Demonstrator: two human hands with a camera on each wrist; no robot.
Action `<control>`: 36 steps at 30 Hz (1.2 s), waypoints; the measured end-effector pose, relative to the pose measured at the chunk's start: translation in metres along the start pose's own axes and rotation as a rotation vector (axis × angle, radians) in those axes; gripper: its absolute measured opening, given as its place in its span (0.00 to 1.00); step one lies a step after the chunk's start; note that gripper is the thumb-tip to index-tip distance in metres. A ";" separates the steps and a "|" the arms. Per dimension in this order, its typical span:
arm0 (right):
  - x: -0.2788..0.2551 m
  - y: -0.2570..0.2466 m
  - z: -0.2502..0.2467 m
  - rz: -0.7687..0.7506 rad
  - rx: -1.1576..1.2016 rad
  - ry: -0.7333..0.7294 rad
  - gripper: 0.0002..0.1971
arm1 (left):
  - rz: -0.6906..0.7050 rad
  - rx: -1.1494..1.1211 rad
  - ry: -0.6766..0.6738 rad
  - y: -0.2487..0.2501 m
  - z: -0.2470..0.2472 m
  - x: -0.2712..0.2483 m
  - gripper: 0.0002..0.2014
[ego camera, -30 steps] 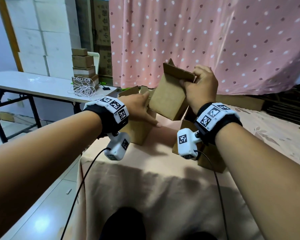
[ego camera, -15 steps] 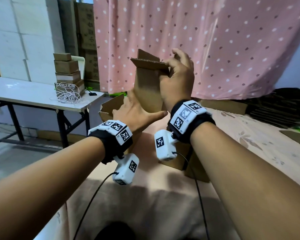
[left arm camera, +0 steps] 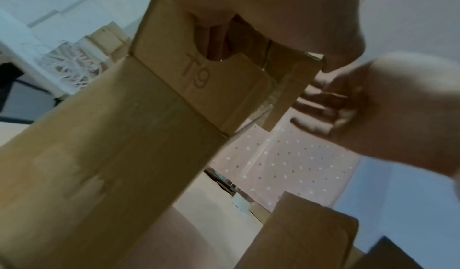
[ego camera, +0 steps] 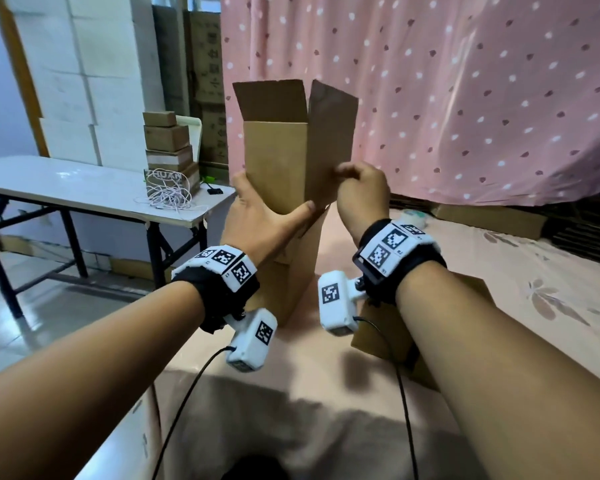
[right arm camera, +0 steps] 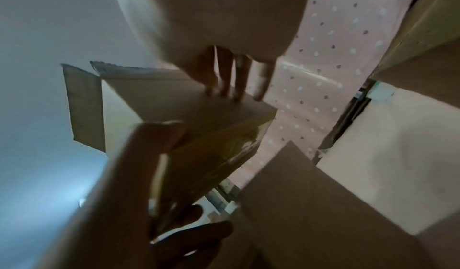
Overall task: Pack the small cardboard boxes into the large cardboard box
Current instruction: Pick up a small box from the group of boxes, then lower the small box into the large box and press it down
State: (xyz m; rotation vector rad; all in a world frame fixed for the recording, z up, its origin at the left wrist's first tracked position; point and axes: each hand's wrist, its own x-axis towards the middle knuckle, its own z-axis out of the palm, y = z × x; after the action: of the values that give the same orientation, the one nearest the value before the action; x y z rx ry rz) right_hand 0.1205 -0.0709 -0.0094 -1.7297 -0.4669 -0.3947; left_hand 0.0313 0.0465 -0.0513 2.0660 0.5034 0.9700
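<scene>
I hold a small cardboard box (ego camera: 278,168) upright in the air, its top flaps standing open. My left hand (ego camera: 257,216) grips its lower end, thumb across the near face. At its right edge my right hand (ego camera: 361,192) holds it, fingertips (right arm camera: 234,84) on the side wall. Seen from the right wrist, the same small box (right arm camera: 174,106) has my left thumb (right arm camera: 159,135) lying over it. The large cardboard box (ego camera: 291,278) stands on the table just below both hands. Cardboard printed "T9" (left arm camera: 196,72) fills the left wrist view.
A second brown box (ego camera: 388,334) sits under my right forearm on the beige flowered tablecloth (ego camera: 499,289). A white folding table (ego camera: 84,188) at left carries a stack of small boxes (ego camera: 168,147) and coiled cord. A pink dotted curtain (ego camera: 465,98) hangs behind.
The small box has been lifted and turned upright, flaps up. My right hand slid from its top flap down to its right edge, and my left hand shifted to its lower end.
</scene>
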 end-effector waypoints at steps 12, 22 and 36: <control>-0.021 0.042 0.021 -0.095 -0.550 -0.472 0.33 | -0.114 -0.119 0.079 -0.055 -0.018 0.011 0.51; -0.042 0.030 0.023 -0.512 -0.937 -0.377 0.11 | -0.124 -0.143 0.074 -0.047 -0.020 0.021 0.50; -0.073 0.008 0.024 -0.583 -0.780 -0.645 0.09 | -0.191 -0.355 0.001 -0.014 -0.046 0.051 0.54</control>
State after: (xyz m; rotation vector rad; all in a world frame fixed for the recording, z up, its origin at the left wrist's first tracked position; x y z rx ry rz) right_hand 0.0619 -0.0557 -0.0580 -2.4640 -1.4498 -0.4558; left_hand 0.0270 0.1092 -0.0201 1.6690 0.4808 0.8766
